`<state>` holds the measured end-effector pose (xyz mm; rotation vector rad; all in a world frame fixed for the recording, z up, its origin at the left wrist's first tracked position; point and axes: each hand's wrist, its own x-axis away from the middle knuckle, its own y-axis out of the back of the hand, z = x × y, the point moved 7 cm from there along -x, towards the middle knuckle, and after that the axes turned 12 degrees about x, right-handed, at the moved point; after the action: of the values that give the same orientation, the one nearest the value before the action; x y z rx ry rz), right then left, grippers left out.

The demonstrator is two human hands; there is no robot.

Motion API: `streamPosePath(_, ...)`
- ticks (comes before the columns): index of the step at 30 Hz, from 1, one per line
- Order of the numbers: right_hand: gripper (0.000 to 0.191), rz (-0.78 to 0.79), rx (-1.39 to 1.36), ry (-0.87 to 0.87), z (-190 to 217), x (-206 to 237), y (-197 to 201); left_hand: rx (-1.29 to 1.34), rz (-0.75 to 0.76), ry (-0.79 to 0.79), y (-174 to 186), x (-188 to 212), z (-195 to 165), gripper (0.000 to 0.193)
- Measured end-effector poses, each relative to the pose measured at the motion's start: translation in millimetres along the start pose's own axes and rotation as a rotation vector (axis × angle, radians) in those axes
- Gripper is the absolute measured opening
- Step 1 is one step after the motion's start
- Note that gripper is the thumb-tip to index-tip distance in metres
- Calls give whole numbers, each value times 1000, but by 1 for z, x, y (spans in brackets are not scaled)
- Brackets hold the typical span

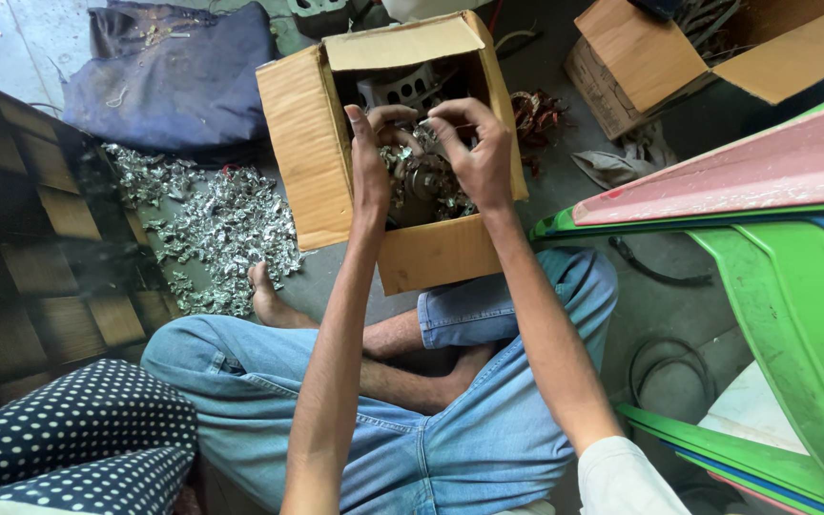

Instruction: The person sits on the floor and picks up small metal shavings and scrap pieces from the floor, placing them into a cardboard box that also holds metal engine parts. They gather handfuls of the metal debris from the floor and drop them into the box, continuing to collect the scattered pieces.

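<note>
Sitting cross-legged on the floor (665, 305) in blue jeans, you hold both hands over an open box (312, 153) that stands just past your knees. Your left hand (371, 157) rises at the left of the opening, palm turned inward, fingers straight and pointing up, thumb bent toward the other hand. Your right hand (477, 153) is at the right of the opening, its fingers curled over and down. Between the two hands sits a small metal part (410, 143); the fingertips of both hands close on it, pinching it from either side. It is too small and too covered to tell its shape. The part is held above the box's middle, over a heap of metal scrap (426, 186) that fills the bottom, with a grey round casting (402, 86) near the far wall.

On the floor at the box's left lies a spread of shiny shavings (221, 224), reaching your bare foot (269, 300). Beyond them, a dark blue bag (178, 72) rests near the far edge. A second box (641, 57) stands open at the far right. A green and pink chair (784, 248) fills the right side. Polka-dot cloth (69, 439) shows at the near left corner.
</note>
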<state>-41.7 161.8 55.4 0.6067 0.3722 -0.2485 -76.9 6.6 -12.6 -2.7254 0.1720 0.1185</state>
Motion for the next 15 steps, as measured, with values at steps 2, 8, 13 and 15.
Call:
streamPosePath(2, 13, -13, 23, 68, 6, 0, 2, -3, 2, -2, 0, 0, -1, 102)
streamPosePath(8, 29, 160, 127, 234, 26, 4, -6, 25, -25, -8, 4, 0, 5, 99)
streamPosePath(13, 25, 263, 244, 320, 34, 8, -20, 80, -77, 14, 9, 1, 11, 91)
streamPosePath(15, 22, 268, 227, 279, 31, 8, -23, 110, -75, 17, 9, 0, 11, 89)
